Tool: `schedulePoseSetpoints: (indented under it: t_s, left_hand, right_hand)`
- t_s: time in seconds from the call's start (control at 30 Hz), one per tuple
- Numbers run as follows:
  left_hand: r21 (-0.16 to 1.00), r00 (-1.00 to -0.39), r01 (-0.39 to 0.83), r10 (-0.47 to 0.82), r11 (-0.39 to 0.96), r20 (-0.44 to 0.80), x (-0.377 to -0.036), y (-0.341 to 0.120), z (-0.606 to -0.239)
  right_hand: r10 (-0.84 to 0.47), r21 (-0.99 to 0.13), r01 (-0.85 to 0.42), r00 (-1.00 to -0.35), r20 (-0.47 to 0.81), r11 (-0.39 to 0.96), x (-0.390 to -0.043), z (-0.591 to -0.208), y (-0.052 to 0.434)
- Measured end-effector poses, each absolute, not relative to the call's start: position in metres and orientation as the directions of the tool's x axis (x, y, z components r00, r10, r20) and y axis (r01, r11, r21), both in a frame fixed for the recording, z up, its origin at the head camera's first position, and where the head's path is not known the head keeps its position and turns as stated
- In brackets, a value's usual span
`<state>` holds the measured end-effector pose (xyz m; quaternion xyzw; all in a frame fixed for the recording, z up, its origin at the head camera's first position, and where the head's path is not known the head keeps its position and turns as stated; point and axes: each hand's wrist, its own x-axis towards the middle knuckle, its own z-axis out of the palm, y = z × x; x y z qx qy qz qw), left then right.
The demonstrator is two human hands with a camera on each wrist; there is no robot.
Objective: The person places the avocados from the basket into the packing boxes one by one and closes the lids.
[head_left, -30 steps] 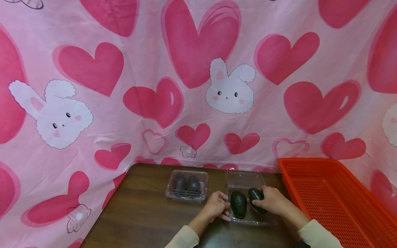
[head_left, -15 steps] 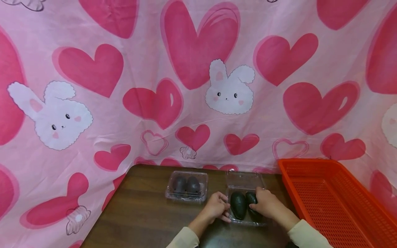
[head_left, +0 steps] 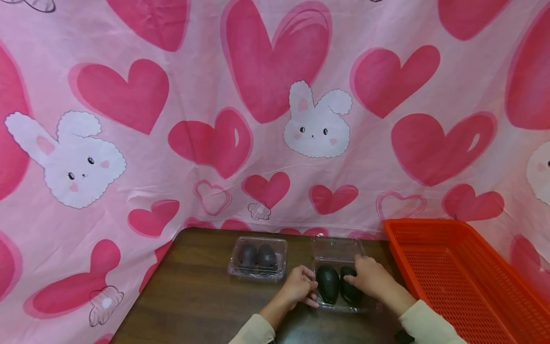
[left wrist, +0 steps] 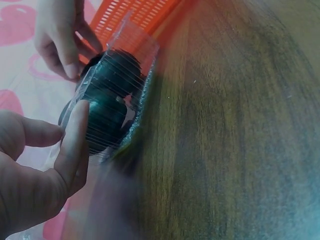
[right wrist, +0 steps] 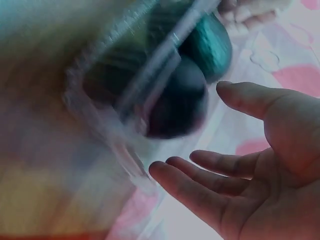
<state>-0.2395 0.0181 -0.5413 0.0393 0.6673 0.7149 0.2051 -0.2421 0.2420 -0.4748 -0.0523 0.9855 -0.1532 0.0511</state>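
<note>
While two sleeved arms reach in from the near edge of the dark wooden worktop [head_left: 193,296], both hands meet at an open clear plastic clamshell box [head_left: 339,306] that carries two dark avocados side by side. The left hand [head_left: 298,286] rests against the box's left wall, its fingers lightly curled and the thumb pressed on the ribbed plastic, apparently to steady the box. The right hand [head_left: 369,279] lies over the right avocado [head_left: 349,289], fingers spread and relaxed in the wrist view, gripping nothing, as if settling the fruit into its hollow. The left avocado [head_left: 328,284] sits bare between the two hands, just beside the left fingertips. Behind the fruit, the box's hinged lid [head_left: 337,248] stands open. Farther back and to the left, well apart from the hands, a second clamshell [head_left: 259,258] sits closed with two avocados inside. An orange plastic basket [head_left: 455,277] stands at the right of the worktop, near the right arm. A pink cloth printed with hearts and rabbits [head_left: 275,119] hangs behind it all.
</note>
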Motion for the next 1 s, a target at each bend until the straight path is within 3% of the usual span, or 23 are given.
schedulePoseSetpoints:
  t_s: [0.3,0.53,0.8,1.0]
  left_hand:
    - [0.971,-0.91,-0.239,0.352,-0.019,-0.217,-0.24,0.017,-0.542]
    - [0.971,-0.915,-0.239,0.341,-0.023,-0.217,-0.24,0.016,-0.543]
    - [0.97,-0.912,-0.24,0.346,-0.019,-0.219,-0.239,0.019,-0.542]
    - [0.97,-0.915,-0.244,0.336,-0.013,-0.226,-0.24,0.019,-0.541]
  right_hand:
    - [-0.152,-0.306,-0.137,-0.988,-0.028,0.942,-0.263,-0.453,0.261]
    - [-0.154,-0.471,-0.12,-0.988,-0.034,0.874,-0.288,-0.457,0.277]
    - [-0.092,-0.627,0.061,-0.974,-0.209,0.777,-0.309,-0.468,0.293]
    - [-0.054,-0.684,0.198,-0.943,-0.328,0.702,-0.319,-0.476,0.299]
